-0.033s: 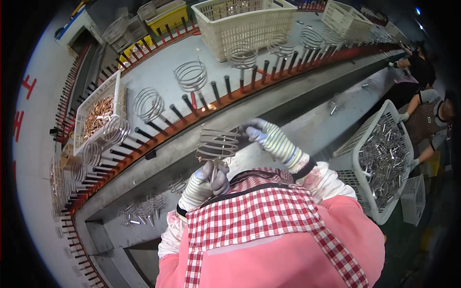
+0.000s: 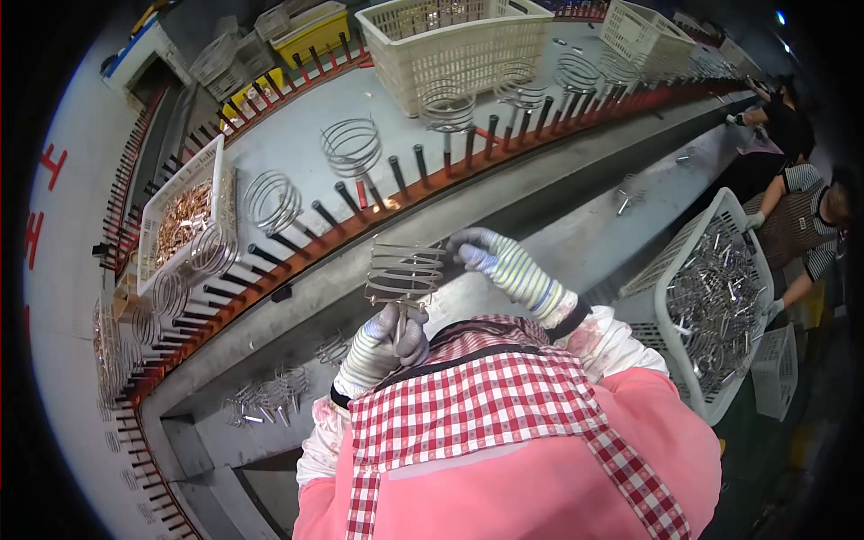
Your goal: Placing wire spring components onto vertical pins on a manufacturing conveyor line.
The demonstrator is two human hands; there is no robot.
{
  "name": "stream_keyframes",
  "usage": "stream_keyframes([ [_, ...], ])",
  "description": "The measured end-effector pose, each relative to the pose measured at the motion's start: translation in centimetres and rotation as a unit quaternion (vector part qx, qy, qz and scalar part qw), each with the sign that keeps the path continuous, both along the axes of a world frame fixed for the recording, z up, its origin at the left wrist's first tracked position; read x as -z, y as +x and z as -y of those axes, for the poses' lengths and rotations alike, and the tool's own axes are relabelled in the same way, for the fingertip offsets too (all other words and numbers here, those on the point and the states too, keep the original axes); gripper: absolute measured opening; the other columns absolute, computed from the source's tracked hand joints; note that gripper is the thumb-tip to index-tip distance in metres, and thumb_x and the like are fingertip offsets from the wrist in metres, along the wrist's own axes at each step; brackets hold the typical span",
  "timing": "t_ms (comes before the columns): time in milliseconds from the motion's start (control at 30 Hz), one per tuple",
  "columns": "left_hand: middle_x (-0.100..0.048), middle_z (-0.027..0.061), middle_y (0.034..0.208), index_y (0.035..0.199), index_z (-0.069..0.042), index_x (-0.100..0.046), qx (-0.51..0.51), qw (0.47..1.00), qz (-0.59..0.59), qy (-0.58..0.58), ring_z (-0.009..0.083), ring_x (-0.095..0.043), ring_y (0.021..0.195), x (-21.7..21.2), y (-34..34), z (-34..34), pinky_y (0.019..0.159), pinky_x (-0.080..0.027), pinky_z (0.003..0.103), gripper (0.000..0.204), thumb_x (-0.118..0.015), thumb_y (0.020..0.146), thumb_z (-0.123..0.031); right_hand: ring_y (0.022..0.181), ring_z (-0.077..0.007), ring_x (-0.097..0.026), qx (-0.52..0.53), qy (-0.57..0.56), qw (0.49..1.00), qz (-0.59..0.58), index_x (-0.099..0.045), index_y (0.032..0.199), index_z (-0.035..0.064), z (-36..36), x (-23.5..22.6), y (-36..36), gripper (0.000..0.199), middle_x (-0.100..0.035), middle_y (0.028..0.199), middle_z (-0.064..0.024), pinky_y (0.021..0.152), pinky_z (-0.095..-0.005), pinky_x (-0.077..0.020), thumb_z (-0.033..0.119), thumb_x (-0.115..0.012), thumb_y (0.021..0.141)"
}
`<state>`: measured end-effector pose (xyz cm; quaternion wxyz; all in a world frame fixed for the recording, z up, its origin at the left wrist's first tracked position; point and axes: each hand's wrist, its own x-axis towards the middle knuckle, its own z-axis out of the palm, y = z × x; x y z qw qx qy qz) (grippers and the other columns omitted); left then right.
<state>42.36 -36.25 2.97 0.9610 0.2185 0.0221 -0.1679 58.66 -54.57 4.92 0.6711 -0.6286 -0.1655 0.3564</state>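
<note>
I hold a metal wire coil [image 2: 403, 270] in front of my chest, above the grey bench [image 2: 576, 238]. My left hand [image 2: 385, 335], in a striped knit glove, is closed around the coil's lower stem. My gloved right hand [image 2: 490, 256] pinches the coil's right side. Below the hands are my pink sleeves and red-checked apron. Just beyond the coil runs a curved orange rail with black pegs [image 2: 378, 193].
More wire coils [image 2: 351, 146] stand along the pegged rail. A white basket of copper-coloured parts [image 2: 184, 220] sits at left, a cream basket [image 2: 441, 45] at the top, and a basket of metal pieces [image 2: 720, 297] at right. Loose metal pieces [image 2: 265, 400] lie lower left. Other people [image 2: 801, 216] work at far right.
</note>
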Motion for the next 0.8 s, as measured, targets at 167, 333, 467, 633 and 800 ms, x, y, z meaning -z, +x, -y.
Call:
stream_keyframes([
  [167,-0.047,0.0034,0.062,0.11,-0.003,-0.055,-0.04,0.991,-0.032,0.122,0.0167,-0.045,0.052,0.1,2.9,3.1,0.055,-0.039,0.031,0.049,-0.046,0.091,-0.048,0.098,-0.0113,-0.056,-0.01,-0.033,0.999,-0.003,-0.054,0.117,0.0005,4.3,1.6,0.8,0.035,-0.061,0.104,-0.0057,0.087,-0.0247,-0.0447,0.021,-0.059,0.09],
  [333,-0.051,0.0056,0.066,0.11,-0.001,-0.053,-0.052,0.988,-0.057,0.137,0.0186,-0.052,0.06,-0.8,5.6,6.6,0.059,-0.043,0.033,0.051,-0.055,0.087,-0.047,0.1,-0.0122,-0.056,0.011,-0.052,0.998,-0.046,-0.055,0.116,0.0008,8.7,3.1,2.0,0.032,-0.061,0.105,-0.0056,0.089,-0.0258,-0.0447,0.018,-0.06,0.089],
  [467,-0.059,0.0086,0.078,0.112,0.0,-0.051,-0.053,0.981,-0.069,0.175,0.0215,-0.057,0.072,-0.1,7.8,8.6,0.069,-0.047,0.035,0.059,-0.063,0.081,-0.049,0.099,-0.0136,-0.056,0.021,-0.068,0.997,0.006,-0.054,0.117,0.0005,11.7,4.4,2.7,0.033,-0.061,0.106,-0.0067,0.088,-0.027,-0.0452,0.019,-0.059,0.09],
  [633,-0.06,0.0118,0.094,0.117,-0.002,-0.049,-0.064,0.967,-0.054,0.239,0.0235,-0.058,0.089,3.6,9.8,9.1,0.08,-0.048,0.039,0.051,-0.063,0.084,-0.039,0.097,-0.0148,-0.057,0.055,-0.095,0.994,0.014,-0.056,0.114,0.0012,14.4,4.8,2.8,0.031,-0.062,0.103,-0.0073,0.086,-0.0288,-0.0461,0.021,-0.058,0.09],
  [800,-0.058,0.0086,0.105,0.115,-0.004,-0.052,-0.042,0.855,-0.061,0.513,0.0182,-0.055,0.098,6.0,11.6,7.6,0.083,-0.047,0.039,0.036,-0.058,0.09,-0.029,0.1,-0.0234,-0.059,0.077,-0.138,0.984,0.081,-0.054,0.117,0.0,17.1,5.6,2.3,0.035,-0.063,0.105,-0.0141,0.089,-0.0328,-0.0452,0.022,-0.055,0.09],
])
